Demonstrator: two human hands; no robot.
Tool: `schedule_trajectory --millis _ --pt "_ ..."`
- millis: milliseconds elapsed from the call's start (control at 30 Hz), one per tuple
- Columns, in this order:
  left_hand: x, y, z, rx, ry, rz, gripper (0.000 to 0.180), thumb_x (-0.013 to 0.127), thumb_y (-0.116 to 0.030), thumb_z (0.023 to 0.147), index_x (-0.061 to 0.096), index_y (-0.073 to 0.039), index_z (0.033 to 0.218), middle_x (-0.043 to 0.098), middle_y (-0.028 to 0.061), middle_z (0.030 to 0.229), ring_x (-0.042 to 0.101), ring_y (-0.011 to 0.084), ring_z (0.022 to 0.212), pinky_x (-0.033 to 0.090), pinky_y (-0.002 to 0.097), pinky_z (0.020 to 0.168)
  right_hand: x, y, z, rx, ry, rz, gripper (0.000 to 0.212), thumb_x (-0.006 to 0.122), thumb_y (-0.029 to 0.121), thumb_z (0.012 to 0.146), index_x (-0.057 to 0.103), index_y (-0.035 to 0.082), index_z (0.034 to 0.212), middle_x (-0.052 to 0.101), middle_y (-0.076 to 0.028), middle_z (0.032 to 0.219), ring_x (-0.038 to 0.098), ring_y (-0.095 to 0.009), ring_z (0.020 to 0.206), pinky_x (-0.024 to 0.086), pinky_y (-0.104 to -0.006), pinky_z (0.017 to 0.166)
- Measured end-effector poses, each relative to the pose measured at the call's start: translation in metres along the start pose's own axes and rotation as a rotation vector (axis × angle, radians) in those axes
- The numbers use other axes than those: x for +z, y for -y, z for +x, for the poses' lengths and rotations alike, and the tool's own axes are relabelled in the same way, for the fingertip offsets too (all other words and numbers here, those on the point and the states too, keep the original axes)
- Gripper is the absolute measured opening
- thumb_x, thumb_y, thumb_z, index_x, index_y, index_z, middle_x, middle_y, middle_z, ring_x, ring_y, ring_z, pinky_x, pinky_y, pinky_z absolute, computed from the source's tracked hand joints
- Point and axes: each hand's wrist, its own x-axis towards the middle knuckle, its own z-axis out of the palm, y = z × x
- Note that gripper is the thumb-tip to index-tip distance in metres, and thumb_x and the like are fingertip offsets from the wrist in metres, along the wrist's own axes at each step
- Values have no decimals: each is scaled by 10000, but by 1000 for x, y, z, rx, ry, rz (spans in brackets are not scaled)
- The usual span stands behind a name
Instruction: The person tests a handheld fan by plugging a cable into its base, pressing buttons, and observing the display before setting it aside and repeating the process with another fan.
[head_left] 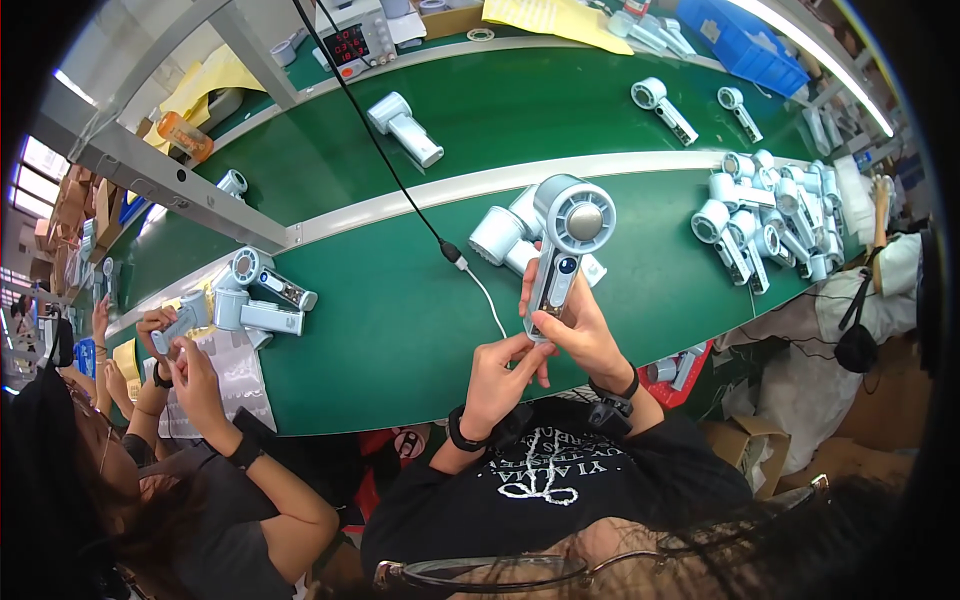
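Note:
A light-blue handheld fan [577,222] stands upright in front of me, its round head up and its handle down. My right hand [585,335] is wrapped round the handle, with the thumb on its lower front. At the handle's bottom end my left hand [497,383] is closed, fingertips pinched together. A thin white cable [487,297] runs down into those fingers; its tip is hidden there. Directly behind the held fan, more light-blue fans [498,236] lie on the green table [390,345], partly covered by it and my right hand.
A black cord [375,135] hangs across the view and joins the white cable. Many fans are heaped [770,215] at the right. On the far green belt [540,110] lie several fans. A co-worker's hands [195,385] work at the left beside more fans. A red crate [675,375] stands below the table edge.

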Motion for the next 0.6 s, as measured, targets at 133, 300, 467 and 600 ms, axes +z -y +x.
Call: schedule_trajectory --millis 133,300,467,600 --pt "0 1 1 -7 0 -8 154 603 -96 908 673 34 866 621 43 589 593 74 524 390 207 462 1 1 1 2 -5 -5 725 581 33 836 178 13 1438 439 -89 1165 520 -177 970 448 -312 845" --pt "-2 1 1 -15 12 -24 149 606 -84 902 669 42 855 620 50 589 598 86 523 401 213 465 0 0 3 -93 -4 -119 654 583 25 839 221 15 1383 446 -92 1162 514 -179 1004 450 -325 878" --pt "-2 -6 0 24 3 30 147 609 -70 894 663 54 837 621 61 597 602 100 519 417 227 467 8 5 1 -103 -51 -43 492 572 7 860 314 36 1278 454 -100 1160 512 -166 1045 467 -330 869" --pt "2 -11 -2 114 -28 105 142 617 -60 884 660 63 830 626 74 610 605 110 516 432 236 469 9 13 2 -28 -120 64 468 573 76 881 333 27 1280 487 -107 1136 546 -173 999 487 -349 848"
